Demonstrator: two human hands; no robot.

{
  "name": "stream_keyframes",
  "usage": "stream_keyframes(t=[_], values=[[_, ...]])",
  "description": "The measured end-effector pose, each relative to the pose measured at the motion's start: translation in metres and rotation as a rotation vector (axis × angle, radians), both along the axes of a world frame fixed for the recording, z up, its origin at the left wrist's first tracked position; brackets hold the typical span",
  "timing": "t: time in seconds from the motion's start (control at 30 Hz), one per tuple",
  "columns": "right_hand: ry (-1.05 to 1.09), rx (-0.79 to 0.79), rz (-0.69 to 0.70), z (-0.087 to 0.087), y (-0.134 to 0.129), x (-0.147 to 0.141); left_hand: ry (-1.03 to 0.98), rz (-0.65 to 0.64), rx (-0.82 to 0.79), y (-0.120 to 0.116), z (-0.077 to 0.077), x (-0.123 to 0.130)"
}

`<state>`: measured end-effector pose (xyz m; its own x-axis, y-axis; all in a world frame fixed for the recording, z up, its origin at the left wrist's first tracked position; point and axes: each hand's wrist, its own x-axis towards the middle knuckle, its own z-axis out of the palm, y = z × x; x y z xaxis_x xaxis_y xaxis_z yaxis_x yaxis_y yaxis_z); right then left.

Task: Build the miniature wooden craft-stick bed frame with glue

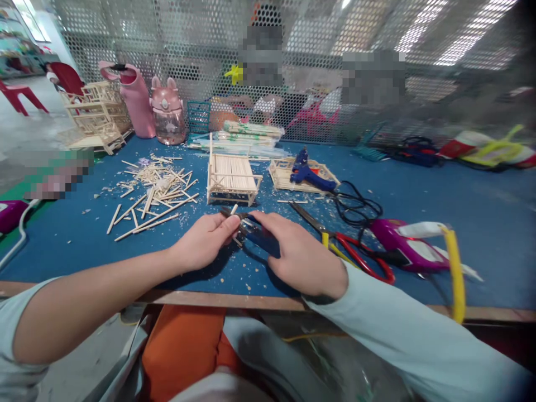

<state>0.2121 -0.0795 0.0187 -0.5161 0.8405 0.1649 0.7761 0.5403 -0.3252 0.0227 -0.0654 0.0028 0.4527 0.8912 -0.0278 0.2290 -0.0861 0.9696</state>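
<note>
Dark tool [263, 239], outline unclear, in right hand [305, 258]

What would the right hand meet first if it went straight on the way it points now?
The right hand would most likely meet the left hand first, close ahead of it, though the gap in depth is hard to judge.

The person has on a plain, pale blue-green top. Towards the lower right, the right sleeve [402, 321] reaches the wrist; at the lower left, the left sleeve [10, 318] sits up around the elbow, baring the forearm. Left hand [209, 237] and right hand [307, 257] are both ungloved.
</note>
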Motion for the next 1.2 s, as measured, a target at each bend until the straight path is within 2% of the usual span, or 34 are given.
stream_keyframes(t=[0.13,0.37,0.53,0.57,0.63,0.73,0.83,0.9,0.97,1.1,1.2], values=[[-0.074,0.099,-0.116,-0.006,-0.005,-0.009,0.134,0.057,0.119,-0.001,0.005,-0.002],[-0.205,0.275,-0.185,-0.005,-0.014,-0.014,0.214,0.053,0.156,-0.002,0.012,-0.004],[-0.363,0.433,-0.217,0.002,-0.012,-0.013,0.139,0.09,-0.02,-0.002,0.005,-0.001],[-0.368,0.426,-0.214,0.003,-0.01,-0.012,0.119,0.092,-0.034,-0.002,0.003,0.0],[-0.3,0.306,-0.196,0.008,-0.006,-0.009,0.095,0.079,-0.003,-0.001,0.002,0.0],[-0.113,-0.005,-0.138,0.017,0.001,-0.003,0.124,0.05,0.085,0.001,0.002,-0.001],[0.026,-0.355,-0.003,0.029,0.008,0.003,0.21,-0.023,0.193,0.0,0.005,-0.004],[0.063,-0.508,0.043,0.035,0.011,0.007,0.216,-0.071,0.221,-0.002,0.006,-0.005],[0.03,-0.473,0.008,0.037,0.013,0.01,0.134,-0.086,0.12,-0.004,0.007,-0.005],[-0.232,-0.257,-0.14,0.029,0.011,0.013,-0.14,-0.054,-0.263,-0.005,0.007,-0.001],[-0.361,-0.208,-0.164,0.021,0.011,0.014,-0.196,-0.044,-0.292,-0.003,0.006,0.001]])
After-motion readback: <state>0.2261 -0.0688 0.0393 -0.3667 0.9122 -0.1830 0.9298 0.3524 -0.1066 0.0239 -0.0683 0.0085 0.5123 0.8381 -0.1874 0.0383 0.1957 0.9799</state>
